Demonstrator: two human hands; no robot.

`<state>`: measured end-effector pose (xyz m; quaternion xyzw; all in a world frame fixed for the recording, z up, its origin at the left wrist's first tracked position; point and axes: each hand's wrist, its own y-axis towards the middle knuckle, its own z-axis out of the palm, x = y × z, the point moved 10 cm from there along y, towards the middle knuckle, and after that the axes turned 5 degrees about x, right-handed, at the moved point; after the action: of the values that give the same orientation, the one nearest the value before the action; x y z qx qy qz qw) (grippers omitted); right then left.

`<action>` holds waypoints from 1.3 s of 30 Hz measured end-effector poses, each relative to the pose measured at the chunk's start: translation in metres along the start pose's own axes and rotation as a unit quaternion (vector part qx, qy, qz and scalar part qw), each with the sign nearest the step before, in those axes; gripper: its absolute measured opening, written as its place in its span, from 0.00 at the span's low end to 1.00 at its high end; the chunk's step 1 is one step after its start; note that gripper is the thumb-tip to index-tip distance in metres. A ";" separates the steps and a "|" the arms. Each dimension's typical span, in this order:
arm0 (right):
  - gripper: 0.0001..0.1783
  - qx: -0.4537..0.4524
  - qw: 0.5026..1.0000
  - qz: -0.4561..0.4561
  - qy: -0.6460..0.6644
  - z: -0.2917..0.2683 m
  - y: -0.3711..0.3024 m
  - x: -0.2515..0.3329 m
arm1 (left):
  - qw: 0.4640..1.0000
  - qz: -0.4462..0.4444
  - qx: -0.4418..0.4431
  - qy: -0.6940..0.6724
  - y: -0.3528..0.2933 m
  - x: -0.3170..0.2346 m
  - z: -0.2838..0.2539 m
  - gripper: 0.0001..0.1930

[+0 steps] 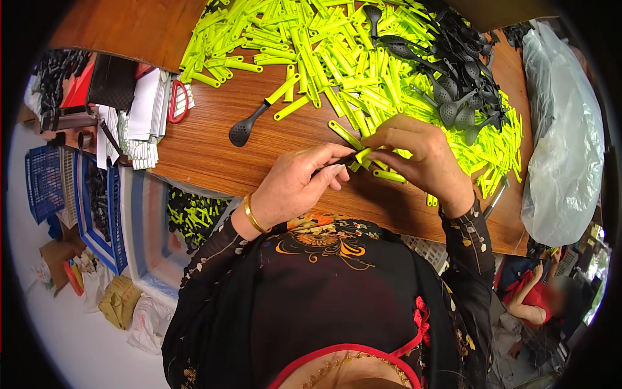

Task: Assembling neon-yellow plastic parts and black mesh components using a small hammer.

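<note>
Near the table's front edge, my left hand [299, 176] is closed on the dark shaft of a black kitchen utensil [346, 159]; its head is hidden in the hand. My right hand [418, 155] pinches a lime-green handle [364, 155] that meets the end of this shaft. How far the shaft goes into the handle I cannot tell. Ahead of my left hand lies a black slotted spoon [241, 131] with a green handle. Beyond both hands spreads a big heap of loose green handles [311, 48]. Several black spoon heads [463, 97] lie piled on its right side.
The wooden table [207, 136] carries papers [148, 107] and red-handled scissors [180, 102] at left. Below stands a bin with green-handled pieces [191, 214] and blue crates [97, 214]. A large clear plastic bag [562, 136] is at right. Another person [528, 295] sits at lower right.
</note>
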<state>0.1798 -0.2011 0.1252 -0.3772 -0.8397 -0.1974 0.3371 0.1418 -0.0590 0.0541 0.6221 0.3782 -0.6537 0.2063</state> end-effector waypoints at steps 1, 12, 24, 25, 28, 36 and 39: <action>0.11 -0.006 1.000 0.007 0.014 -0.003 -0.001 0.001 | 1.000 -0.001 0.000 0.000 -0.001 0.001 0.000 0.15; 0.13 0.026 0.998 0.000 0.055 -0.002 -0.001 -0.003 | 1.000 0.014 0.002 -0.014 -0.001 -0.004 0.007 0.13; 0.11 -0.013 1.000 -0.010 0.010 0.006 -0.001 0.000 | 0.996 0.065 -0.024 0.054 -0.004 -0.012 0.004 0.16; 0.11 -0.001 1.000 -0.001 0.013 0.010 -0.002 -0.004 | 0.996 0.065 -0.024 0.054 -0.003 -0.010 0.002 0.16; 0.10 0.025 1.000 0.011 0.006 0.018 -0.006 -0.005 | 0.970 0.149 -0.028 0.188 -0.007 -0.022 0.007 0.20; 0.09 -0.002 0.998 0.047 -0.045 0.049 -0.018 -0.017 | 0.948 0.134 -0.042 0.286 -0.013 -0.009 0.002 0.15; 0.10 0.027 0.995 -0.024 -0.098 0.061 -0.017 0.003 | 0.987 -0.068 0.143 -0.022 -0.011 0.044 0.007 0.15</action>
<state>0.1403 -0.1746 0.0836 -0.3653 -0.8826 -0.1450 0.2579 0.1228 -0.0490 0.0136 0.6037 0.3178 -0.7269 0.0789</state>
